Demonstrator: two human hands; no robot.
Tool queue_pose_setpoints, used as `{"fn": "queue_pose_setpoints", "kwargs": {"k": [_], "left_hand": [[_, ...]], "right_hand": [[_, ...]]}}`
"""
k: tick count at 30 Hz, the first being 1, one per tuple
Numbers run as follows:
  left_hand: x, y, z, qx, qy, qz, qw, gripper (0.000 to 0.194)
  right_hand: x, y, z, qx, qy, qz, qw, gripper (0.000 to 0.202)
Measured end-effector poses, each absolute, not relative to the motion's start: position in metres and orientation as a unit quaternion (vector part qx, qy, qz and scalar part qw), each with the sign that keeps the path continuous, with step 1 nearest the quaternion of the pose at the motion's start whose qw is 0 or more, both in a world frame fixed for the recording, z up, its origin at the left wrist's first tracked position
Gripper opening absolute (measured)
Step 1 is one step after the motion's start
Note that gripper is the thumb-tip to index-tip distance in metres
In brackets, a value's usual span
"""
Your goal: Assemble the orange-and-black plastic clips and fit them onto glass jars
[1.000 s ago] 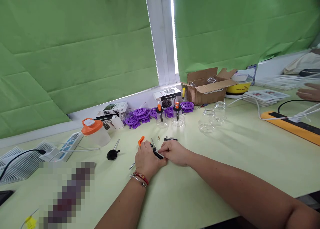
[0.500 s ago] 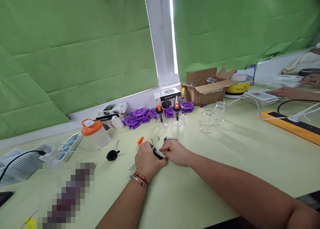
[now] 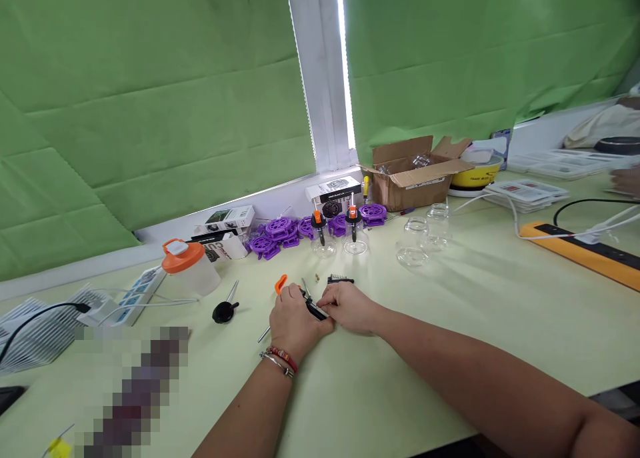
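Note:
My left hand is closed around a slim black part low over the table, and its fingers cover much of that part. Against the same part's right end, my right hand has its fingertips pinched; what they hold is hidden. An orange curved piece juts out beyond my left fingers, and a thin metal rod lies by the wrist. Just behind my right hand is a black piece with a spring. Tiny brass-coloured bits lie farther back. To the left rests a black lid with a metal tube.
Behind stand glass jars, two with black-and-orange tops, purple plastic parts and an open carton. An orange-lidded bottle and power strip are left. At right are an orange power strip and another person's blurred hand.
My right fingertips have shifted very slightly at the black part; my left hand keeps its hold. At the right, the other person's hands have drawn back from the white stacks.

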State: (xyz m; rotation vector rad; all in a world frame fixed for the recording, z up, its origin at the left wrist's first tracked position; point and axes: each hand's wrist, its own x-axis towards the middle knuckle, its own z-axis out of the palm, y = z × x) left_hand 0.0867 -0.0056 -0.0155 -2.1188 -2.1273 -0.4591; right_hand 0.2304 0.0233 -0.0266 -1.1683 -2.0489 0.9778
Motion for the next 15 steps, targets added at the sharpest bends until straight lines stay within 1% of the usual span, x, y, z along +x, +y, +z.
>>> {"fn": "queue_pose_setpoints", "kwargs": {"k": [10, 15], "left_hand": [[0.0858, -0.0048, -0.0176, -0.699, -0.697, -0.153, 0.056, 0.065], [0.0864, -0.0050, -0.0182, -0.697, -0.697, -0.157, 0.061, 0.062]], "right_hand": [[0.2319, 0.0235, -0.0287, -0.434, -0.777, 0.349, 0.294, 0.027], [0.2322, 0.0236, -0.0292, -0.428, -0.785, 0.348, 0.281, 0.026]]}}
